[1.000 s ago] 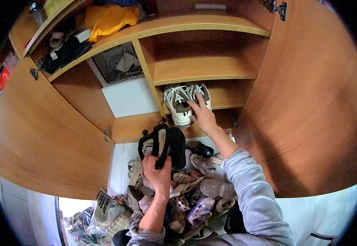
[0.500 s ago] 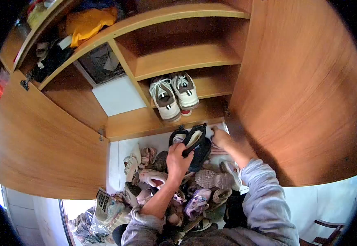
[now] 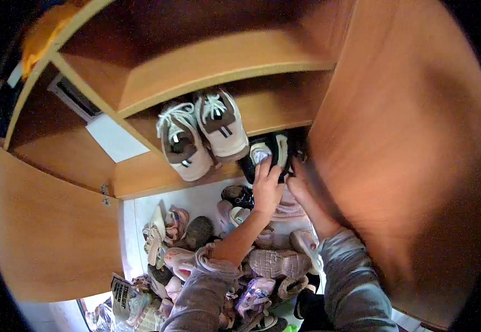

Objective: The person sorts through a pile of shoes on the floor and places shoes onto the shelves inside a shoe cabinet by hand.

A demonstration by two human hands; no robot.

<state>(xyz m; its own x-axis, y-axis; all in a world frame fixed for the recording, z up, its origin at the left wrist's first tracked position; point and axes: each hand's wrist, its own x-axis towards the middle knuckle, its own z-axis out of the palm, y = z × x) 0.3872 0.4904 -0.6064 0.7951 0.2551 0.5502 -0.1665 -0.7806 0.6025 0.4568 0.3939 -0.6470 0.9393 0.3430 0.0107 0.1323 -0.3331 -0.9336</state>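
A pair of black shoes (image 3: 282,148) with pale linings stands at the right end of the cabinet's bottom shelf, partly over its front edge. My left hand (image 3: 268,189) is closed on them, its fingers reaching into the openings. Against the right side of the pair is my right hand (image 3: 300,183), its fingers pressed to the shoe and partly in shadow. Just left of the black shoes sits a pair of white and brown sneakers (image 3: 223,130) with white laces. Below my hands, pinkish slippers (image 3: 288,209) lie on the floor.
Many loose shoes lie heaped on the floor, among them an upturned sole (image 3: 276,263) and a lilac shoe (image 3: 255,296). The open right door (image 3: 401,149) stands close to my right arm; the left door (image 3: 47,232) is open too. A white panel (image 3: 116,138) leans in the left compartment.
The black shoes have moved from above the floor heap up to the bottom shelf, beside the sneakers. My right hand has come up against them. The view has moved closer to the cabinet.
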